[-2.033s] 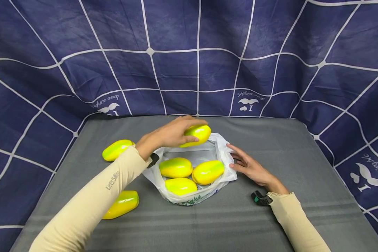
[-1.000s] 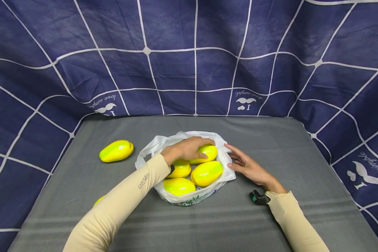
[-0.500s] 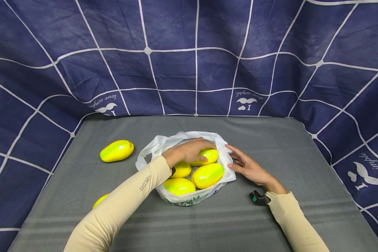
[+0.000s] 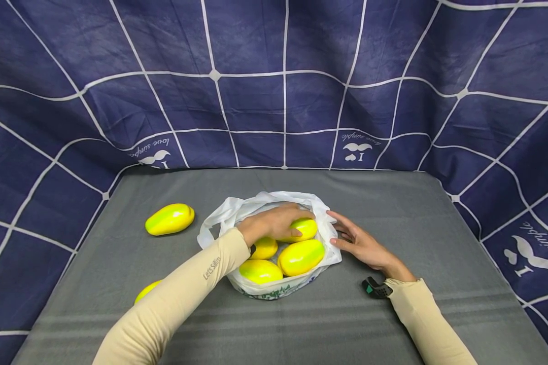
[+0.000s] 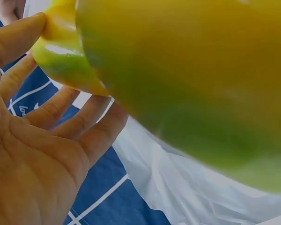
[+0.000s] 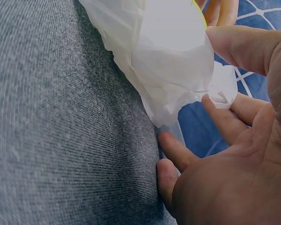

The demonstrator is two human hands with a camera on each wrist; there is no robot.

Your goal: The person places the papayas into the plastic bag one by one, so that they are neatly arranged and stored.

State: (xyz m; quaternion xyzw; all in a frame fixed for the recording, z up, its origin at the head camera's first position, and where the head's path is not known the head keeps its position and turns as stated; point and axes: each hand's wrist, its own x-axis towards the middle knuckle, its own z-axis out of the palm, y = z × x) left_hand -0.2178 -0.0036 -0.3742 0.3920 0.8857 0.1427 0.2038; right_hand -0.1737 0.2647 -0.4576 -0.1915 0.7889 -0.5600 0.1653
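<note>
In the head view a white plastic bag (image 4: 219, 218) stands with its mouth spread wide, several glossy yellow-green mangoes inside. My left hand (image 4: 276, 222) reaches into it and holds the mango at the back right (image 4: 305, 229), thumb on the near side. The left wrist view shows the thumb and fingers (image 5: 91, 112) around that mango (image 5: 65, 51), a nearer mango (image 5: 192, 89) filling much of the frame. Outside, my right hand (image 4: 363, 246) rests its loosely spread fingers against the bag's right side; in the right wrist view the thumb (image 6: 243, 44) touches the plastic.
Another mango (image 4: 170, 219) lies on the grey cloth-covered table (image 4: 392, 203), left of the bag. One more mango (image 4: 147, 291) is partly hidden behind the left sleeve. A dark blue checked curtain (image 4: 255, 101) hangs around the back and sides.
My left hand has brought its mango from above the bag's back rim down among the others, then sunk slightly lower. The front right mango has shifted a little nearer. The right hand has stayed put.
</note>
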